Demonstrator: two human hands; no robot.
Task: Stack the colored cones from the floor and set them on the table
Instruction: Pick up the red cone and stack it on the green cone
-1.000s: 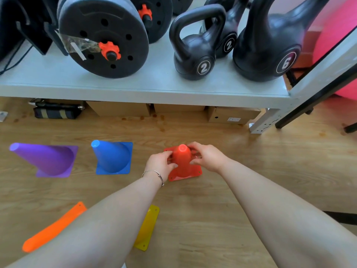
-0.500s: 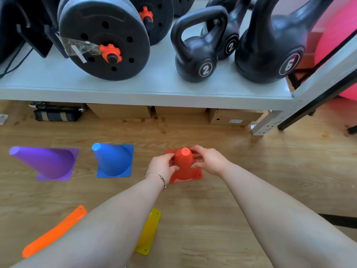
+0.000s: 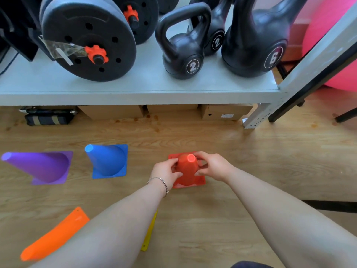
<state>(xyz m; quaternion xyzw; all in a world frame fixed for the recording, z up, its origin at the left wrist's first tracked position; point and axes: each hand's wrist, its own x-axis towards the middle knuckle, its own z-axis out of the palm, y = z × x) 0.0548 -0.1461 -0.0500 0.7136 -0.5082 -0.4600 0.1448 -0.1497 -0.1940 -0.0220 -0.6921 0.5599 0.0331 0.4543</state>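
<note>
Wooden floor below a weight-laden surface [image 3: 135,88]: both hands, left hand [image 3: 166,174] and right hand [image 3: 214,167], close their fingers [image 3: 199,173] around the upright red cone [image 3: 188,171], likely the first pickup; next comes lifting it onto the blue cone [image 3: 107,161].

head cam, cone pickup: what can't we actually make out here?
- Yellow cone: head view, only an edge strip shows; the left forearm covers the rest.
- Orange cone: partly behind the same forearm, so its full shape is unclear.
- Red cone: left hand and right hand cover its sides; whether the base has left the floor cannot be told.
- Pink ball: cut by the right edge.
</note>
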